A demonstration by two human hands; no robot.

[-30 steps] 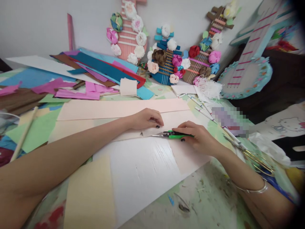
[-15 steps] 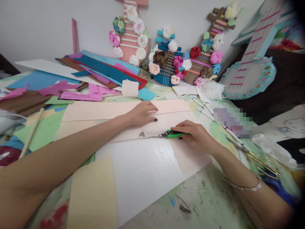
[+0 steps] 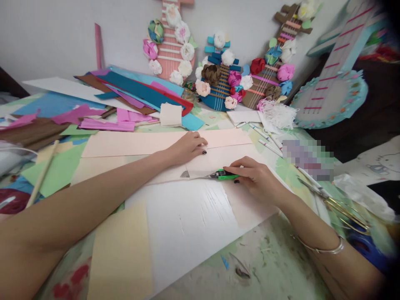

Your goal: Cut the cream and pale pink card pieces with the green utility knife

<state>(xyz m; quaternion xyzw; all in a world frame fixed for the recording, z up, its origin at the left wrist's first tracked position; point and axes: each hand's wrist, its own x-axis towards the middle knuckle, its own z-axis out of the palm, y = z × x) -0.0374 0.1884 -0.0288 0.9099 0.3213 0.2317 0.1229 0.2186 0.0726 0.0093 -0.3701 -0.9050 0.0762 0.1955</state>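
My right hand (image 3: pixel 254 177) is closed round a green utility knife (image 3: pixel 218 175) whose blade lies flat and points left, its tip at the edge of a pale pink sheet (image 3: pixel 225 157). My left hand (image 3: pixel 187 148) lies on that pink sheet just above the blade, fingers bent and pressed down on the paper. Under the pink sheet is a white board (image 3: pixel 187 216) marked with cut lines. A cream sheet (image 3: pixel 121 254) overlaps the board's near left part.
Coloured paper strips (image 3: pixel 134 93) are piled at the back left. Paper guitars decorated with paper flowers (image 3: pixel 218 75) lean on the wall. Scissors (image 3: pixel 337 206) lie at the right near white sticks (image 3: pixel 265 139). A wooden dowel (image 3: pixel 42 173) lies at the left.
The knife blade has slid a little to the left along the pink sheet's edge. My left hand has shifted slightly away from the knife, up the sheet.
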